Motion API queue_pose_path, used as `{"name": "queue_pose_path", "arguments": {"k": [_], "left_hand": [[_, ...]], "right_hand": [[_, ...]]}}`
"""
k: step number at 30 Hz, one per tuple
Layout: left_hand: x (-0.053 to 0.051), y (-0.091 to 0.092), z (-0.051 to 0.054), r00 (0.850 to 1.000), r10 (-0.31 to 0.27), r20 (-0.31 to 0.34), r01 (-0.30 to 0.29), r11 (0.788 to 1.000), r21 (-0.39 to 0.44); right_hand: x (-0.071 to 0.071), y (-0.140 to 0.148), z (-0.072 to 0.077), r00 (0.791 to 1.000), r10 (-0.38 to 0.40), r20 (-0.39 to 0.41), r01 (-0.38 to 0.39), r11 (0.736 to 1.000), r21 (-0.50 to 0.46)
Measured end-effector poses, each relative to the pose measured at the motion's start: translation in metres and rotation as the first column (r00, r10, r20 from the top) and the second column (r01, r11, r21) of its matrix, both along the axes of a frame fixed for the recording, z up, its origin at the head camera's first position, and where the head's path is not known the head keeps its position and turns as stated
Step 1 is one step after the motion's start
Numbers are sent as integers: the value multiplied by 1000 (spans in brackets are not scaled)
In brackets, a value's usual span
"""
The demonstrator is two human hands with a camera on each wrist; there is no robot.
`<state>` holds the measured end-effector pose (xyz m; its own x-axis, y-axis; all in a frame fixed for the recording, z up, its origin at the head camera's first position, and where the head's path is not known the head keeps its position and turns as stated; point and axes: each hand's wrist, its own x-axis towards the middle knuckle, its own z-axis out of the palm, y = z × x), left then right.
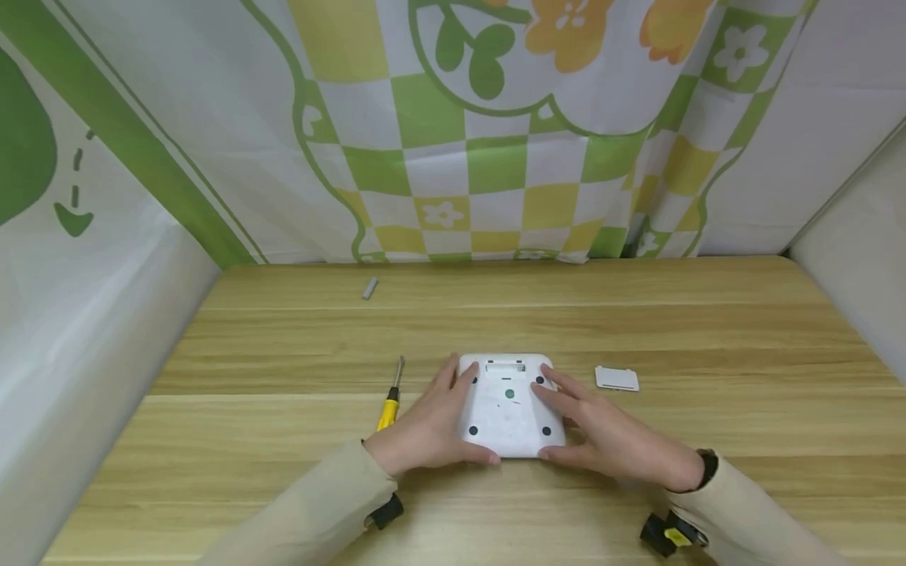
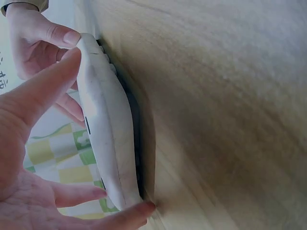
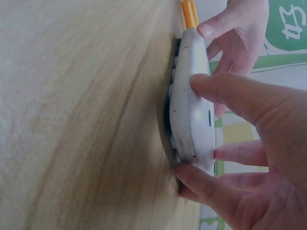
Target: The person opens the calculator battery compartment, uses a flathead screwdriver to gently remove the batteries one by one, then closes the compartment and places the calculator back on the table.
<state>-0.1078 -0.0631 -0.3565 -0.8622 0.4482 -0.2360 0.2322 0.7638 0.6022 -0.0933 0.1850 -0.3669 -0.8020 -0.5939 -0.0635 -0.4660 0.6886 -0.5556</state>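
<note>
A white calculator [image 1: 506,417] lies face down on the wooden table, its keys [image 3: 173,76] showing along the underside in the right wrist view. Its back has dark round feet and an uncovered battery compartment [image 1: 506,368] near the far edge. My left hand [image 1: 432,424] grips the left side, thumb at the near edge and fingers towards the far left corner. On the opposite side my right hand [image 1: 609,432] holds it the same way, with fingertips on the back. A white battery cover [image 1: 616,379] lies apart to the right.
Left of the calculator lies a yellow-handled screwdriver [image 1: 388,409], partly hidden by my left hand. A small grey cylinder [image 1: 370,288] lies near the table's back edge. Behind the table [image 1: 269,354] hangs a checked, flowered curtain [image 1: 495,165]; white sheeting stands at both sides.
</note>
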Motion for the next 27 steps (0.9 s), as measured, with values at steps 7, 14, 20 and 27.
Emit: {"name": "queue_pose_path", "arguments": {"k": [7,14,20,27], "left_hand": [[-2,2,-1,1000,4,-11,-4,999,36],[-2,3,-2,1000,1,-9,-1,999,34],[-2,3,-1,1000,1,-14,0,999,38],[-3,5,-2,1000,8,-5,-7,999,39]], "right_hand": [[0,0,0,1000,-6,15,6,1000,-1],[0,0,0,1000,-5,14,5,1000,-2],[0,-1,0,1000,-3,14,3,1000,-4],[-1,0,0,1000,4,13,-4,1000,-16]]}}
